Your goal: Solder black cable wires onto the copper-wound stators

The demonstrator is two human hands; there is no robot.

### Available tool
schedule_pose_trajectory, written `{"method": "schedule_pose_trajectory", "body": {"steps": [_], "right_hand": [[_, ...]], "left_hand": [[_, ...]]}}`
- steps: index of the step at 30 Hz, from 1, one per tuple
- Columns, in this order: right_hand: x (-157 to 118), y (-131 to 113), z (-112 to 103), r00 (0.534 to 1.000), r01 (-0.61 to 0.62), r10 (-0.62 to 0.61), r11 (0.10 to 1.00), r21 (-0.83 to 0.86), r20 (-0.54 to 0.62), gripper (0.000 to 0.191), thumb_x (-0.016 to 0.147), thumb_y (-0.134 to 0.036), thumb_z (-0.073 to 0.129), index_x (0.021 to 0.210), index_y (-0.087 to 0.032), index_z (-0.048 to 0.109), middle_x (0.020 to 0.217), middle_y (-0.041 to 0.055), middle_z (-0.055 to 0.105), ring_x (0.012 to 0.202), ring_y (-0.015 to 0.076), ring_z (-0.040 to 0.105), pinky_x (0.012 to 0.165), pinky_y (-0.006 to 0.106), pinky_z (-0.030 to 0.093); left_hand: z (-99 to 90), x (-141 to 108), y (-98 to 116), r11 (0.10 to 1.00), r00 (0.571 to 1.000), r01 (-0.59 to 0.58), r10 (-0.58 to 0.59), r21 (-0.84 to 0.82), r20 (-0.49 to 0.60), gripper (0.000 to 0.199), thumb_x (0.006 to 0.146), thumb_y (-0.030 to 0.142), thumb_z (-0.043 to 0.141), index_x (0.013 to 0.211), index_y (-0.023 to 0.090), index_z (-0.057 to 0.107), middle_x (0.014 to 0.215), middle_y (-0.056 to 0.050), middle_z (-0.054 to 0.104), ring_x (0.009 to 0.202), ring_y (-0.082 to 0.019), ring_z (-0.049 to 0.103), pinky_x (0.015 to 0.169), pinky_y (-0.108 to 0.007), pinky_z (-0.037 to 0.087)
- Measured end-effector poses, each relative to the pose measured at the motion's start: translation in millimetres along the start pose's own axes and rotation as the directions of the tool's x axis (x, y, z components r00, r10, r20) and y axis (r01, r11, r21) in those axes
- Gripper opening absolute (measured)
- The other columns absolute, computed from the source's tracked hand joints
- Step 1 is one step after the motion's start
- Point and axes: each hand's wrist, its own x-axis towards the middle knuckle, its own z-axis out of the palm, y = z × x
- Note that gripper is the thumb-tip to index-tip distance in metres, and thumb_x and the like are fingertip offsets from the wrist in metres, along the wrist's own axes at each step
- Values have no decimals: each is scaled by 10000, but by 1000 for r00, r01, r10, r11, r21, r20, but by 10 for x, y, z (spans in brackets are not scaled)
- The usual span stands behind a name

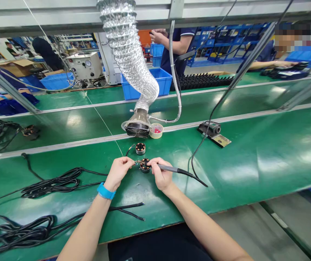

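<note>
My right hand (161, 174) is closed around the grey handle of a soldering iron (170, 168), whose tip points left over a small round motor stator (145, 165) with copper windings. My left hand (121, 170), with a blue band at the wrist, pinches thin wires (136, 162) at the stator's left edge. Just behind lies a second stator (140, 148) with leads on its left. A black cable (90, 184) runs from under my left hand to a coil on the green bench.
A silver exhaust duct (144, 83) hangs over the bench, beside a tape roll (156, 131). An iron stand (214, 133) is at right. Coiled black cables (16, 232) lie at left. People sit or stand beyond the rail.
</note>
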Motion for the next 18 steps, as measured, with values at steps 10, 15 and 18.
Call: {"method": "schedule_pose_trajectory", "body": {"steps": [10, 15, 18], "right_hand": [[-9, 46, 28, 987, -132, 148, 971, 197, -67, 281, 951, -363, 508, 797, -196, 674, 517, -42, 505, 441, 101, 458, 460, 232, 378], [-6, 39, 37, 979, -142, 173, 958, 249, -109, 285, 946, -370, 514, 789, -191, 669, 486, -59, 458, 403, 83, 391, 422, 217, 329], [-10, 47, 36, 980, -138, 168, 962, 236, -111, 296, 943, -382, 514, 784, -187, 670, 487, -56, 458, 403, 83, 387, 416, 217, 321]], "left_hand": [[5, 16, -13, 1000, 1000, 2, -2, 2, -6, 202, 705, 324, 658, 691, 124, 678, 597, 15, 544, 463, -59, 309, 456, -231, 181], [-4, 16, -22, 1000, 1000, 5, -5, -3, -2, 193, 701, 316, 658, 694, 124, 681, 606, 16, 549, 459, -55, 308, 459, -232, 177], [-6, 13, -17, 1000, 1000, 7, -7, -7, -3, 192, 700, 314, 657, 688, 124, 679, 605, 18, 546, 457, -52, 304, 460, -233, 175]]}}
